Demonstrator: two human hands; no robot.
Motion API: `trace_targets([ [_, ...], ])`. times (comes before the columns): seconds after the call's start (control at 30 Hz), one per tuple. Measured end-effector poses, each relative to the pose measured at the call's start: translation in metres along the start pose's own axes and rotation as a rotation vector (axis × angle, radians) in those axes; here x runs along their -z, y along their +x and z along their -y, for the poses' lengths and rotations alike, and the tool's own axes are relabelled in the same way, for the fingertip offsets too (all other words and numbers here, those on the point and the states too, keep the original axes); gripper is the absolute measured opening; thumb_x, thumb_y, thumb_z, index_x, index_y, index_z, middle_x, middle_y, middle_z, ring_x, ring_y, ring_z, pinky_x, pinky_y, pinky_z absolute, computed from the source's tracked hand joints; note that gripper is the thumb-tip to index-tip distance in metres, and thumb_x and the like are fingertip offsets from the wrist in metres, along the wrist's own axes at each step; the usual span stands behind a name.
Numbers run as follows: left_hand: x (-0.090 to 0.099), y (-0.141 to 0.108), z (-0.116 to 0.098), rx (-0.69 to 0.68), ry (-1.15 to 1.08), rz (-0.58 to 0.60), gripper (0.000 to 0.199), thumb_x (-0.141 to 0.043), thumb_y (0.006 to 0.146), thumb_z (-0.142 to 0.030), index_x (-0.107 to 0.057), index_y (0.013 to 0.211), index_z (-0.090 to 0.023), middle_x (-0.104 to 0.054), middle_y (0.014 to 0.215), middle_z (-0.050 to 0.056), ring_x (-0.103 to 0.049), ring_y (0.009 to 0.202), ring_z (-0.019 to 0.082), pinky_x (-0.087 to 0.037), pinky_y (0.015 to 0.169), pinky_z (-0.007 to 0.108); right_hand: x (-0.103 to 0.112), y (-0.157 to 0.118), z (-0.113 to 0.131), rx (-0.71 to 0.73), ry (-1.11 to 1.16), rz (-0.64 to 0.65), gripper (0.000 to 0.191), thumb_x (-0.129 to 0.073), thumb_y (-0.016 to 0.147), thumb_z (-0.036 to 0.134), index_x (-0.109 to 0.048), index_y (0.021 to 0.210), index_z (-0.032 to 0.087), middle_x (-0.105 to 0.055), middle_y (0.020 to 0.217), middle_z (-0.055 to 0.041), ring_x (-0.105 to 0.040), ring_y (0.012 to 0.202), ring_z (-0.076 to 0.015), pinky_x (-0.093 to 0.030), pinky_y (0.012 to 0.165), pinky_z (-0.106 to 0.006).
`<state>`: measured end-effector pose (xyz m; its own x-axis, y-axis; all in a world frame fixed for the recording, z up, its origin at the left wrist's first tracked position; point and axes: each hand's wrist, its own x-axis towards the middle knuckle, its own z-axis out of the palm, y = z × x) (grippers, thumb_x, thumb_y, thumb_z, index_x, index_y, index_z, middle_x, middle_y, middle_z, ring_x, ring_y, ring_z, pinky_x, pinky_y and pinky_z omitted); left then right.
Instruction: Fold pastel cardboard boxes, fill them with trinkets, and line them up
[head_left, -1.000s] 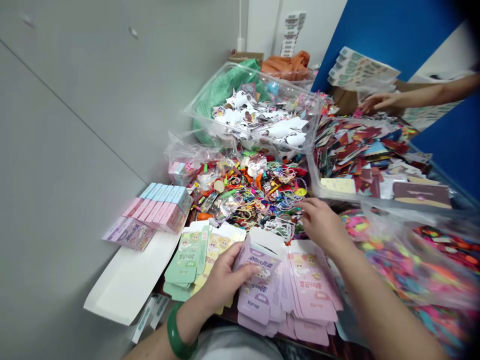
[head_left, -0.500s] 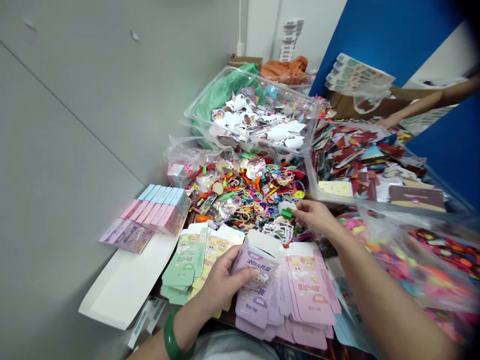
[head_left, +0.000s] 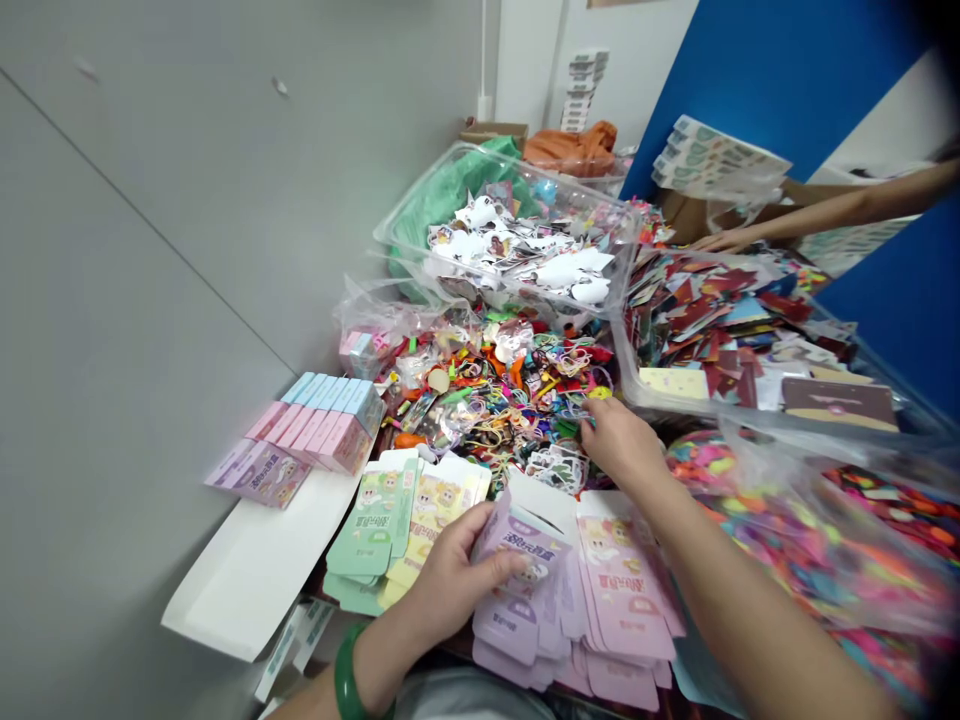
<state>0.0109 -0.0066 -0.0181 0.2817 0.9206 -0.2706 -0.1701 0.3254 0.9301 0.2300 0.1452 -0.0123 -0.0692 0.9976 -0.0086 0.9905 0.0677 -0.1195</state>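
Observation:
My left hand [head_left: 457, 570] is closed around a purple carton [head_left: 529, 550], its top flap raised and its top end open. Under it lies a stack of flat purple cartons [head_left: 502, 632]. My right hand [head_left: 621, 440] reaches into a heap of small colourful trinkets [head_left: 487, 390], fingers pinched at its near right side. What those fingertips hold, if anything, is hidden. Close by them lie white-edged stickers [head_left: 559, 466]. Pink flat cartons [head_left: 626, 590] lie to the right of the purple ones, with yellow [head_left: 435, 505] and green [head_left: 373, 520] ones to the left.
Finished pink-and-blue boxes [head_left: 330, 415] stand on a white card tray [head_left: 255, 570] at the left wall. Behind the heap is a clear bin [head_left: 386, 225] of white cut-outs; another bin [head_left: 675, 405] holds cards. Bags of bright pieces [head_left: 795, 540] lie right. Another person's arm [head_left: 840, 210] reaches in.
My right hand has lowered into the trinkets; the white disc and green piece at its fingertips no longer show there. The purple carton is tilted more. The other person's hand has moved left.

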Motion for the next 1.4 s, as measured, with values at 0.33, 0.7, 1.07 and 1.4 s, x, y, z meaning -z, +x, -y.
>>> trace_targets([
  [0.33, -0.007, 0.001, -0.002, -0.001, 0.008, 0.024, 0.044, -0.076, 0.076, -0.032, -0.064, 0.117, -0.023, -0.069, 0.110, 0.003, -0.061, 0.100, 0.021, -0.047, 0.087, 0.031, 0.008, 0.043, 0.025, 0.027, 0.021, 0.014, 0.032, -0.039, 0.093, 0.021, -0.067, 0.107, 0.015, -0.065, 0.116, -0.0153, -0.062, 0.105, -0.0268, -0.045, 0.082, -0.033],
  [0.7, -0.005, 0.000, -0.005, 0.024, -0.005, 0.009, 0.040, -0.077, 0.074, -0.031, -0.066, 0.112, -0.021, -0.070, 0.104, 0.004, -0.061, 0.095, 0.021, -0.048, 0.085, 0.032, -0.023, 0.075, 0.017, 0.039, 0.076, 0.245, 0.025, -0.058, 0.093, 0.037, -0.065, 0.101, 0.014, -0.067, 0.101, -0.0062, -0.065, 0.091, -0.0174, -0.053, 0.084, -0.038],
  [1.07, -0.008, 0.001, -0.005, 0.021, 0.002, 0.036, 0.043, -0.076, 0.075, -0.030, -0.065, 0.116, -0.022, -0.069, 0.108, 0.005, -0.060, 0.099, 0.022, -0.047, 0.088, 0.033, -0.018, 0.081, 0.011, 0.079, -0.009, 0.140, 0.036, -0.039, 0.096, 0.022, -0.068, 0.114, 0.014, -0.065, 0.116, -0.0173, -0.064, 0.104, -0.0265, -0.047, 0.084, -0.034],
  [1.4, -0.008, -0.001, -0.004, 0.008, -0.015, 0.009, 0.041, -0.077, 0.075, -0.029, -0.066, 0.114, -0.023, -0.070, 0.107, 0.004, -0.061, 0.097, 0.021, -0.048, 0.087, 0.032, 0.001, 0.076, 0.017, 0.158, -0.112, 0.183, 0.023, -0.052, 0.093, 0.021, -0.065, 0.110, 0.012, -0.063, 0.117, -0.0158, -0.063, 0.101, -0.0228, -0.049, 0.084, -0.035],
])
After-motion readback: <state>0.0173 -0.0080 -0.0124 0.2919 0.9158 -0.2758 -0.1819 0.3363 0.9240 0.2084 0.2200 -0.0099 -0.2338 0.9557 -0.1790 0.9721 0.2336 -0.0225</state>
